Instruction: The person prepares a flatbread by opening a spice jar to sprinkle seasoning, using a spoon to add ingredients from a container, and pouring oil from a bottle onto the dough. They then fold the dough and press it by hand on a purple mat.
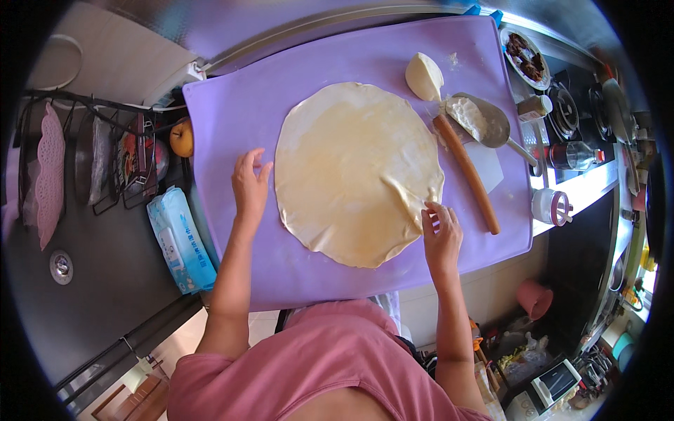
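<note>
A large round sheet of rolled-out dough (344, 161) lies on a purple silicone mat (239, 105). My right hand (442, 235) pinches the dough's lower right edge, and a raised fold runs from the fingers toward the middle. At the sheet's left side, my left hand (251, 186) rests on or just over the mat with its fingers apart, holding nothing. A wooden rolling pin (467, 175) lies slanted to the right of the dough. Beyond it sits a metal scoop (491, 119) with flour in it. A smaller lump of dough (423, 76) is at the far right of the sheet.
A white scraper (484, 165) lies partly under the rolling pin. Along the right stand a plate of dark food (526, 59), a spice jar (535, 107), a bottle (572, 156) and a glass jar (551, 207). On the left are a wipes pack (181, 241), yellow fruit (182, 138) and wire rack (126, 196).
</note>
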Action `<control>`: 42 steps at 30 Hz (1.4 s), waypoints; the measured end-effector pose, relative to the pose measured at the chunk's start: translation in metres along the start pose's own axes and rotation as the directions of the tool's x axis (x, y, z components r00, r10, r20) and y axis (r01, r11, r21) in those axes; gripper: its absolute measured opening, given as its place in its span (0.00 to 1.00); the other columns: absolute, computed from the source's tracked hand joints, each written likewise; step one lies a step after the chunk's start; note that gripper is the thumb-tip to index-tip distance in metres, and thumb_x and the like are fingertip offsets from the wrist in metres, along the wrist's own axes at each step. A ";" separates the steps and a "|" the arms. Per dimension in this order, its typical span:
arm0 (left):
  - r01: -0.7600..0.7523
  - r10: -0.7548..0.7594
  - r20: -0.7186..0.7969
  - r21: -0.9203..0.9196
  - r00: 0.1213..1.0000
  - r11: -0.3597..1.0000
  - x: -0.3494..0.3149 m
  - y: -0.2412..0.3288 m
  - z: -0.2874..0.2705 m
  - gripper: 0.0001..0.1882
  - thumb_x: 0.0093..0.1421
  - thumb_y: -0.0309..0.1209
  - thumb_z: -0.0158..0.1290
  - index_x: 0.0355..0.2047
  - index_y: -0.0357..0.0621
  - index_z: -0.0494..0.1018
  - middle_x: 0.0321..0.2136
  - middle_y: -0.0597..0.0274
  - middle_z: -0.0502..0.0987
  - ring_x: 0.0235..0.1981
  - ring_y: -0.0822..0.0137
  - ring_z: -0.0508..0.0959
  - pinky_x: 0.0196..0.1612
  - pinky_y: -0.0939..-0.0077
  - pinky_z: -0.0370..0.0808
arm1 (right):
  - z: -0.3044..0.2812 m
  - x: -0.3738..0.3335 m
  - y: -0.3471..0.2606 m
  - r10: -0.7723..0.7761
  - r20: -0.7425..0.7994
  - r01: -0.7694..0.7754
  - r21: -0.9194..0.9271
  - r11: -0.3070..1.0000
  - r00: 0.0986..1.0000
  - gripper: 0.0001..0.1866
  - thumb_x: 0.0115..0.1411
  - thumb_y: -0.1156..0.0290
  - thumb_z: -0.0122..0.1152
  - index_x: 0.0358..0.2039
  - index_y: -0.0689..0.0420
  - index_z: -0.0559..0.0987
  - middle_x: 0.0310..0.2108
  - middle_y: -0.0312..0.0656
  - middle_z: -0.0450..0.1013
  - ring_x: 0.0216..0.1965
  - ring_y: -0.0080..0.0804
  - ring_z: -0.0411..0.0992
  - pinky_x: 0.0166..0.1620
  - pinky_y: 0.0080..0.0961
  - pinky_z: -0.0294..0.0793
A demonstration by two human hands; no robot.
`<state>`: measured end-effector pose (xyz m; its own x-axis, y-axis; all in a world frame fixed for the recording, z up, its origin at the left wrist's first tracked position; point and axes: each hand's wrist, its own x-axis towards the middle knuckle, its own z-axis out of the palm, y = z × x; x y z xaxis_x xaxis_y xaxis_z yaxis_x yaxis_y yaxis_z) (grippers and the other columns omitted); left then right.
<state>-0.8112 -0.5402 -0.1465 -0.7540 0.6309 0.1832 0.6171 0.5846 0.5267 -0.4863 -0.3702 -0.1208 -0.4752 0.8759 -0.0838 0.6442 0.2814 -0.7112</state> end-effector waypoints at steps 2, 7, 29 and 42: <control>0.096 -0.096 -0.007 -0.073 0.995 0.993 -0.028 0.000 -0.007 0.16 0.53 0.23 0.61 0.43 0.41 0.72 0.32 0.54 0.75 0.31 0.58 0.76 0.38 0.63 0.72 | 0.003 -0.013 -0.001 -0.003 0.019 0.003 -0.002 1.000 1.000 0.07 0.60 0.73 0.60 0.38 0.61 0.80 0.30 0.45 0.75 0.26 0.34 0.75 0.30 0.28 0.74; 0.156 -0.146 0.079 -0.141 0.986 0.978 -0.080 0.001 -0.019 0.17 0.52 0.23 0.61 0.42 0.41 0.71 0.31 0.56 0.75 0.28 0.61 0.75 0.36 0.65 0.72 | 0.002 -0.040 -0.005 -0.050 0.110 0.073 -0.211 0.975 0.993 0.10 0.63 0.68 0.57 0.31 0.62 0.79 0.23 0.48 0.74 0.23 0.39 0.74 0.29 0.33 0.71; 0.012 -0.019 -0.179 -0.039 0.984 0.999 0.018 0.029 0.043 0.10 0.57 0.23 0.56 0.40 0.41 0.75 0.36 0.52 0.78 0.38 0.53 0.78 0.41 0.62 0.74 | -0.007 0.121 -0.014 -0.473 0.185 0.462 0.103 0.881 0.861 0.08 0.60 0.70 0.57 0.38 0.58 0.80 0.33 0.48 0.75 0.36 0.49 0.74 0.40 0.41 0.72; 0.169 -0.162 0.077 -0.102 0.984 0.980 0.092 0.031 0.081 0.06 0.54 0.27 0.58 0.32 0.43 0.74 0.30 0.58 0.78 0.36 0.57 0.77 0.39 0.60 0.73 | 0.115 0.255 -0.086 -0.468 0.447 0.576 -0.138 0.806 0.762 0.13 0.57 0.67 0.61 0.43 0.54 0.79 0.38 0.47 0.77 0.45 0.47 0.74 0.46 0.41 0.73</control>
<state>-0.8433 -0.4224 -0.1806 -0.8244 0.5651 0.0314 0.4543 0.6276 0.6323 -0.7319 -0.2166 -0.1611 -0.9318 0.3605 -0.0432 0.3282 0.7853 -0.5249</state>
